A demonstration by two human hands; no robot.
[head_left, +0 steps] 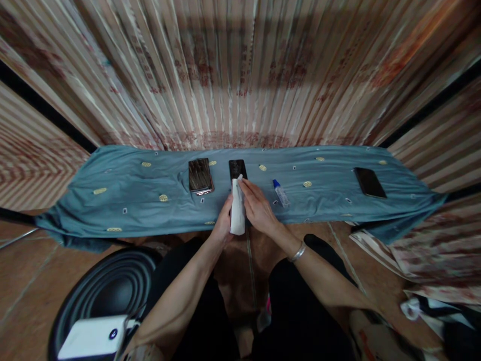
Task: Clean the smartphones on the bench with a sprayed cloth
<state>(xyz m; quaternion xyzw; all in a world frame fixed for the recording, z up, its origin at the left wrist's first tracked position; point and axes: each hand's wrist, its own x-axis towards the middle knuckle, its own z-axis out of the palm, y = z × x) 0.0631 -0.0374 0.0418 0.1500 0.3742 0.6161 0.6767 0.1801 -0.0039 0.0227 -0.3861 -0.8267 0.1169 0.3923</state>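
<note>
Upright between my two hands is a white, soft-looking oblong pack point(237, 213), perhaps of tissues, with a small white tip poking out at its top. My left hand point(224, 219) grips its left side, the fingers partly hidden behind it. My right hand point(258, 204) presses against its right side, fingers together and fingertips by the white tip. Just beyond the pack lies a dark phone point(237, 168), its near end covered. To the left are stacked phones point(200, 175), the top one with a streaked dark face. A blue-capped clear tube point(281, 193) lies right of my right hand.
A blue-green cloth point(180, 215) with yellow prints covers the narrow table. Another dark phone point(370, 182) lies at the right. Striped curtains point(248, 75) hang behind. At lower left a white power bank point(93, 336) rests on a black round ridged stool point(112, 286).
</note>
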